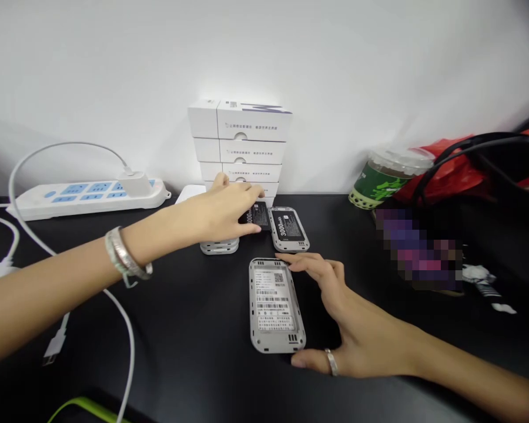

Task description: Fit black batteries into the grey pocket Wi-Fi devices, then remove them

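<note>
A white device shell (pixel 275 302) lies on the black table with its labelled inside facing up and its battery bay bare. At its right edge is my right hand (pixel 335 317), thumb and fingers spread around the side. My left hand (pixel 229 208) reaches over a black battery (pixel 261 216), thumb at its lower edge and fingers above; whether it grips the battery is unclear. Just right of that battery lies another device (pixel 290 229) with a black battery in it. Partly under my left hand is a stack of white devices (pixel 219 247).
White boxes (pixel 251 126) are stacked against the wall. A power strip (pixel 92 197) and white cables (pixel 130 346) occupy the left. On the right are a green drink cup (pixel 383 176), a red bag (pixel 454 164) and a pixelated item (pixel 418 249).
</note>
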A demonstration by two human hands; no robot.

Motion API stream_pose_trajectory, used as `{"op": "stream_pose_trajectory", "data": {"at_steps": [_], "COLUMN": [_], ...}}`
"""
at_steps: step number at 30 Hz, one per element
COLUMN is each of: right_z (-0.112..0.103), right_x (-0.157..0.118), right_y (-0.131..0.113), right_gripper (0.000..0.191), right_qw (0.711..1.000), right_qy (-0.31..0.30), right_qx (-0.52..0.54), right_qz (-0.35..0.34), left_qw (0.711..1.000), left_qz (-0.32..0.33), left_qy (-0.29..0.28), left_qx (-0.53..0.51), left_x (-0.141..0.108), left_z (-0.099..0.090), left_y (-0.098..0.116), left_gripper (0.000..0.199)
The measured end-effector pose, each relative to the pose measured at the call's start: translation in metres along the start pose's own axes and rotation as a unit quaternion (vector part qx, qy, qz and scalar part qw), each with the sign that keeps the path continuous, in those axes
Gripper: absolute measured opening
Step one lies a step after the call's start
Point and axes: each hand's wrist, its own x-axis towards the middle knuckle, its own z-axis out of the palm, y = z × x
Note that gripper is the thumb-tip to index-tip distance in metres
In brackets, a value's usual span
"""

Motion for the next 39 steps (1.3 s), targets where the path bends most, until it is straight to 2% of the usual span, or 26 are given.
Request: {"op": "stream_pose_trajectory", "data": {"at_steps": [4,10,13,15,19,22,25,28,33,39], "right_z": [0.001,0.0,-0.001,-0.002,0.0,0.005,0.01,0.012,0.011,0.011], "right_x": [0.001,0.001,0.001,0.001,-0.001,-0.002,-0.003,-0.002,-0.002,-0.001], "right_y": [0.0,-0.001,-0.001,-0.002,-0.002,-0.001,0.001,0.001,0.0,0.0], "right_gripper": [0.105,0.103,0.103,0.104,0.108,0.112,0.116,0.118,0.112,0.113], "right_qw": [1.0,1.0,1.0,1.0,0.999,0.998,0.995,0.994,0.994,0.995], "right_qy": [0.007,-0.001,-0.002,-0.003,-0.012,0.006,0.026,0.029,0.029,0.028], "right_qx": [0.004,0.011,0.013,0.018,0.035,0.052,0.074,0.091,0.104,0.094], "right_qz": [0.009,0.002,0.003,0.006,0.024,0.046,0.056,0.048,0.035,0.035], "left_qw": [0.999,0.999,0.998,0.997,0.999,1.0,0.997,0.993,0.994,0.994], "left_qz": [-0.02,-0.007,-0.032,-0.04,-0.018,-0.014,-0.022,-0.01,0.017,0.0], "left_qy": [-0.026,-0.051,-0.061,-0.068,-0.045,-0.011,-0.052,-0.084,-0.053,-0.037], "left_qx": [0.012,0.005,-0.005,-0.013,-0.016,-0.021,-0.053,-0.081,-0.097,-0.103], "left_x": [0.016,0.011,0.009,0.01,0.008,-0.006,-0.026,-0.039,-0.041,-0.049], "left_z": [0.007,0.002,0.002,0.002,-0.003,-0.011,-0.014,-0.009,0.003,0.004], "left_y": [-0.003,0.009,0.01,0.009,0.014,0.033,0.057,0.072,0.072,0.072], "left_gripper": [0.066,0.056,0.079,0.086,0.078,0.08,0.085,0.078,0.076,0.074]}}
